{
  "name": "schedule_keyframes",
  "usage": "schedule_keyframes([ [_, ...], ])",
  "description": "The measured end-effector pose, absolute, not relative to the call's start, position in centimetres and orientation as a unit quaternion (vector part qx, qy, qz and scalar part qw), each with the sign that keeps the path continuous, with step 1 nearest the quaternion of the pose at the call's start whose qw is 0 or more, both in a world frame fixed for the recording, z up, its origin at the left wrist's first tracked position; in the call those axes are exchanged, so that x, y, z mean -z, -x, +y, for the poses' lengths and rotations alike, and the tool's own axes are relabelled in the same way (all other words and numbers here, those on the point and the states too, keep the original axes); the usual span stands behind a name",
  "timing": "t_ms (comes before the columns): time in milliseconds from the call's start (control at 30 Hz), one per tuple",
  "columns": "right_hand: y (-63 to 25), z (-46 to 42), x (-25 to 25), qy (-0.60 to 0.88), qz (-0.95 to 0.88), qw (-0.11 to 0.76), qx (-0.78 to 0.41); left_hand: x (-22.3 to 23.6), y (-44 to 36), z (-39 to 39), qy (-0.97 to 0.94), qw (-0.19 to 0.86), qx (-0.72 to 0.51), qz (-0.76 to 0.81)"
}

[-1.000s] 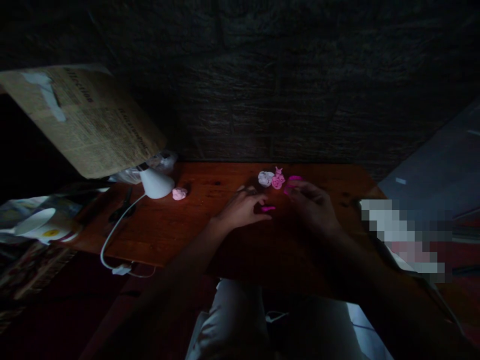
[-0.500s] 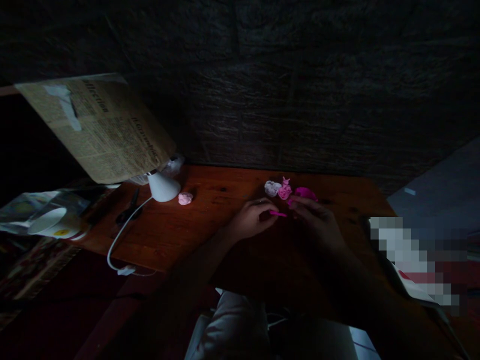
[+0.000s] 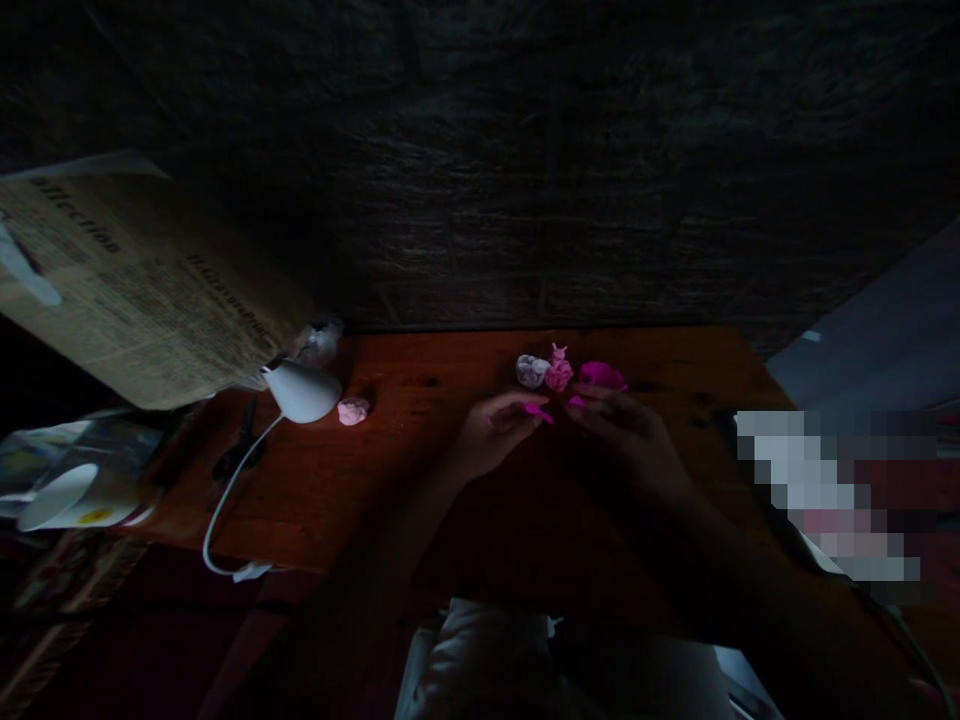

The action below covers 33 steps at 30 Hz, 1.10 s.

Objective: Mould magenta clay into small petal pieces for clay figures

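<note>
Both hands meet over a dark wooden table (image 3: 405,470) in dim light. My left hand (image 3: 491,435) pinches a thin strip of bright pink clay (image 3: 538,411) at its fingertips. My right hand (image 3: 622,435) is curled beside it, fingertips touching a small bit of the same pink clay. Just beyond the hands lie a whitish clay lump (image 3: 531,370), a pale pink clay figure (image 3: 557,372) and a magenta clay lump (image 3: 600,375).
A white lamp (image 3: 304,392) with a cable stands at the left, a pale pink clay lump (image 3: 352,410) beside it. Scissors (image 3: 236,450), a white cup (image 3: 71,495) and a newspaper sheet (image 3: 142,290) lie further left. A dark wall is behind.
The pink strip has risen from the tabletop into my left fingertips. Both hands have closed in toward each other near the clay pieces. The camera has shifted a little.
</note>
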State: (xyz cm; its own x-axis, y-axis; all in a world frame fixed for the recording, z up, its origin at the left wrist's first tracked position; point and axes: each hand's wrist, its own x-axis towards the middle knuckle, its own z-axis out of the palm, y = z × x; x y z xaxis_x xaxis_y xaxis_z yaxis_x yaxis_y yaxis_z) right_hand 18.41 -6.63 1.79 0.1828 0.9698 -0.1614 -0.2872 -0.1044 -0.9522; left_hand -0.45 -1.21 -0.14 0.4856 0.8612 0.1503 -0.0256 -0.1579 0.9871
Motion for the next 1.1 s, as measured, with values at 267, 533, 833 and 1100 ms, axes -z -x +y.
schedule_keyframes([
  [267, -18.4, -7.1, -1.4, 0.507, -0.341, 0.58, -0.538, -0.1, 0.1, -1.7, -0.59, 0.604, -0.399, 0.357],
  [533, -17.9, -7.4, -1.7, 0.541, -0.305, 0.581, -0.525, -0.4, -0.3, -2.2, -0.569, 0.653, -0.393, 0.309],
  [833, -18.3, -7.6, -0.8, 0.572, -0.319, 0.551, -0.517, 1.1, -0.1, -1.9, -0.581, 0.636, -0.377, 0.34],
  [1100, -18.8, -7.3, -0.7, 0.543, -0.338, 0.567, -0.519, 1.1, -0.1, -1.6, -0.591, 0.645, -0.357, 0.329],
])
